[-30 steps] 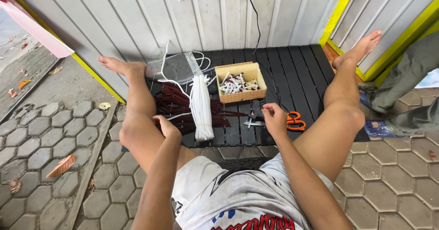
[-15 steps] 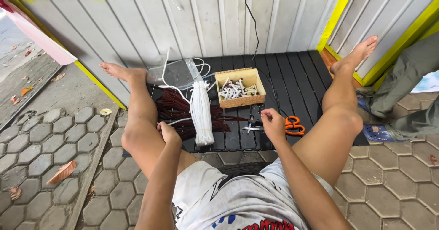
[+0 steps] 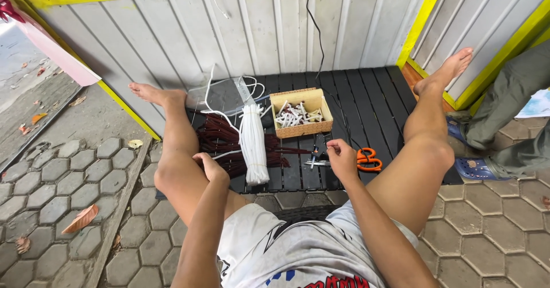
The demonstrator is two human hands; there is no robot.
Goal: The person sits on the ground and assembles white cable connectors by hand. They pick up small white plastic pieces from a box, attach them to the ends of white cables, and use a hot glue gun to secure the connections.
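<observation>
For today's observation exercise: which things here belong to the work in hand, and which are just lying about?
In use: right hand at the small metal tool; orange scissors; white cord bundle; dark red cords; box of white pieces; left hand.

Lying about: dry leaves; blue sandal.

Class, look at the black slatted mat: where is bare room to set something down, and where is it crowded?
Free: the mat between the cardboard box and the right leg. Crowded: around the white bundle, dark red bundle and orange scissors.

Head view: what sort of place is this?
Probably an outdoor work spot beside a shed: grey hexagonal paving blocks, a pale corrugated metal wall with yellow trim, and a black slatted platform holding materials.
</observation>
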